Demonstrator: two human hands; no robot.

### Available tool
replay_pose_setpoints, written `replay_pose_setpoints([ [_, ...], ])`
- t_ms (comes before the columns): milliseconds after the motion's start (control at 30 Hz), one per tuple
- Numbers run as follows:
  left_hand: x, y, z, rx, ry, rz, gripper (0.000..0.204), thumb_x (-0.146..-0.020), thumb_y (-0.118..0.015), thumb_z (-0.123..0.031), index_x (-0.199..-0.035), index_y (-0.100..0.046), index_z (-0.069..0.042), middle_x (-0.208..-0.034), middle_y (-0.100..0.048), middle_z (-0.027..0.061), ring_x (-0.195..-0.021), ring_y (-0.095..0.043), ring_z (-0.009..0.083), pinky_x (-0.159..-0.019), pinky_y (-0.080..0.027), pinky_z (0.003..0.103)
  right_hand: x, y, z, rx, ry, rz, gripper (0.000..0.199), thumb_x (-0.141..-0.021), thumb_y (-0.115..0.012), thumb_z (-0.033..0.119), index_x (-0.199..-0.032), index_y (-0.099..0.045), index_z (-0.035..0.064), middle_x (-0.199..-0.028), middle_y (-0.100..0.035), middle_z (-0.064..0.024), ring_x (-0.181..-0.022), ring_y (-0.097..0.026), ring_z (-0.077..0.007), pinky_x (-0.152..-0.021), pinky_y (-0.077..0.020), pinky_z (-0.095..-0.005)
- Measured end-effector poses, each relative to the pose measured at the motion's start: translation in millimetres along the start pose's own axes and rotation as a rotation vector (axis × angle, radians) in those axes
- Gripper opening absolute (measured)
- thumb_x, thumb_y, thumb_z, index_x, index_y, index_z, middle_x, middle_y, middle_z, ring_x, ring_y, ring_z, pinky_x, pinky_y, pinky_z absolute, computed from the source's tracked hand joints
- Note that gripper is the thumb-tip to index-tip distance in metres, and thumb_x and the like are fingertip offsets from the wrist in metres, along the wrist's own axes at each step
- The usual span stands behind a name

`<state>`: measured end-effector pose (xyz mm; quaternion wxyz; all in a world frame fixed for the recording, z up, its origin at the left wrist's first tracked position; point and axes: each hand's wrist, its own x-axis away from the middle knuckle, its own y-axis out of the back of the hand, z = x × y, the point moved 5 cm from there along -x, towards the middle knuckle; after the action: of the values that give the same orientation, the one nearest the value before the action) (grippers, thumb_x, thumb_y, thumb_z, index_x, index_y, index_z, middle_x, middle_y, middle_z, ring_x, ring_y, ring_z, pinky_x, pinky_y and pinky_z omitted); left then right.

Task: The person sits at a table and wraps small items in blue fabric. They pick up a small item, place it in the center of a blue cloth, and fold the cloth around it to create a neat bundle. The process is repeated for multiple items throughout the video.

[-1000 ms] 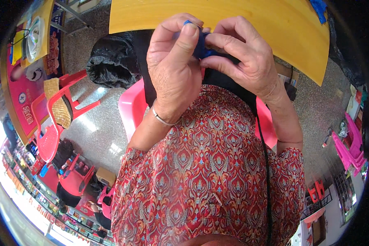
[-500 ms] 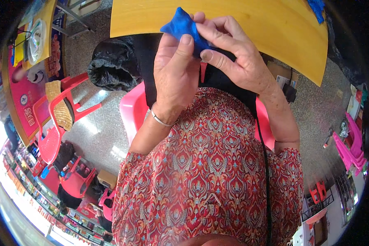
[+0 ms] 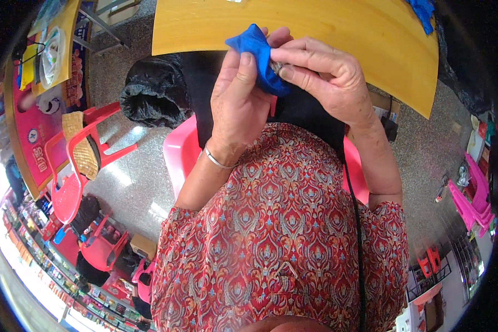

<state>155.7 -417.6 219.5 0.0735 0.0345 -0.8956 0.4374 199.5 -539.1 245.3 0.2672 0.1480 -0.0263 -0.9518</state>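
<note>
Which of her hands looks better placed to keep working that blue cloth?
Probably the right hand: its fingertips pinch the blue cloth at the fold, while the left hand mainly props it with its thumb.

Yellow-orange wooden table (image 3: 337,33) at top, grey speckled floor (image 3: 133,171) w/ light glare below. Pink plastic chair (image 3: 178,155) under the person, red plastic chairs (image 3: 77,166) at left by a pink-topped table (image 3: 27,144), black bag (image 3: 155,99) on floor. More pink chairs (image 3: 473,193) far right; shelves of goods (image 3: 33,260) along lower-left rim.
</note>
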Motion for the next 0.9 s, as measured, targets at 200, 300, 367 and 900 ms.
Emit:
replay_pose_setpoints([
  [200, 0, 4, 3, -0.058, -0.013, 0.035, 0.044, -0.099, -0.041, -0.025, -0.134, -0.034, 0.001, -0.138, -0.041, 0.0170, -0.124, -0.044, 0.0260, -0.106, -0.034, 0.039, 5, -2, -9, -0.268, -0.170, -0.058, 0.029, -0.085, -0.063, 0.003, -0.114, -0.062, 0.0036, -0.097, -0.066, -0.0054, -0.091, -0.062, -0.0106, -0.082, -0.0478, -0.0224],
  [300, 2, -5, 0, -0.143, -0.036, 0.016, 0.045, -0.099, -0.041, -0.026, -0.135, -0.035, 0.001, -0.140, -0.040, 0.0151, -0.124, -0.044, 0.0242, -0.106, -0.033, 0.039, 4, 1, -9, -0.151, -0.131, -0.093, 0.028, -0.084, -0.064, 0.004, -0.112, -0.062, 0.0040, -0.095, -0.067, -0.0047, -0.090, -0.062, -0.0093, -0.079, -0.0488, -0.0227],
  [367, -3, -4, -3, -0.090, -0.032, 0.064, 0.046, -0.099, -0.041, -0.026, -0.135, -0.035, 0.002, -0.140, -0.039, 0.0137, -0.124, -0.043, 0.0229, -0.106, -0.033, 0.038, 3, 1, -7, -0.082, -0.112, -0.103, 0.026, -0.083, -0.066, 0.005, -0.109, -0.063, 0.0042, -0.093, -0.067, -0.0035, -0.088, -0.062, -0.0086, -0.076, -0.0494, -0.0225],
  [900, -1, -7, 12, -0.037, 0.017, 0.140, 0.059, -0.095, -0.050, -0.027, -0.144, -0.025, -0.004, -0.133, -0.044, 0.0095, -0.125, -0.040, 0.0225, -0.107, -0.028, 0.038, -7, 9, -25, -0.083, -0.147, -0.074, 0.028, -0.079, -0.070, 0.006, -0.106, -0.060, 0.0043, -0.096, -0.064, -0.0016, -0.088, -0.062, -0.0105, -0.079, -0.0505, -0.0258],
])
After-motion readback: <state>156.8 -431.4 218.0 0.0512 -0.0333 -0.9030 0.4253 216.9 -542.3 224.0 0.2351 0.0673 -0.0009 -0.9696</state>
